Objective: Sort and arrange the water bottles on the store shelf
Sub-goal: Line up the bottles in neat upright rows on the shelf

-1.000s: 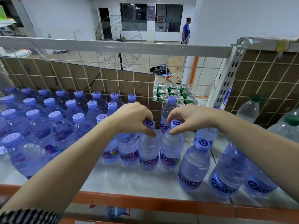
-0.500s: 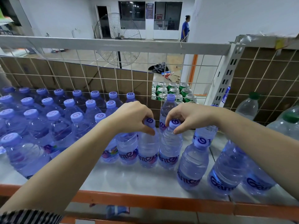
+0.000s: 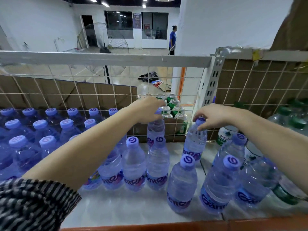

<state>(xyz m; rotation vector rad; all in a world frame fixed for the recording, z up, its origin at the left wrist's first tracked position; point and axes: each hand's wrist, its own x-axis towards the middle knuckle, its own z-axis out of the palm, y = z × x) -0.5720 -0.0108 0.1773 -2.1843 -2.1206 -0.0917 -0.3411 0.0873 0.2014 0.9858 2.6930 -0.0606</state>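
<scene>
On the shelf (image 3: 125,207), left to right. A block (image 3: 41,130) of purple-capped bottles stands packed in rows at the left. The left grip (image 3: 147,110), reaching past the block's right edge, curls fingers and thumb round the cap of the back bottle (image 3: 155,130), though blur softens the detail. This bottle stands upright against the mesh (image 3: 83,90), just behind a front pair (image 3: 133,165) that ends the block's near row. The right grip (image 3: 215,116) pinches the cap and neck of the side bottle (image 3: 195,144), which is also upright and stands apart from the back bottle across a bare strip of shelf. Two loose bottles (image 3: 182,184) stand nearer the shelf edge, with green-capped bottles (image 3: 298,124) at far right.

Judgement: both held bottles have vertical long axes and lie directly below their grips, so each is best lifted straight up by the cap. The block lies to the left of both. The left grip is nearer it, so the back bottle probably joins first.
</scene>
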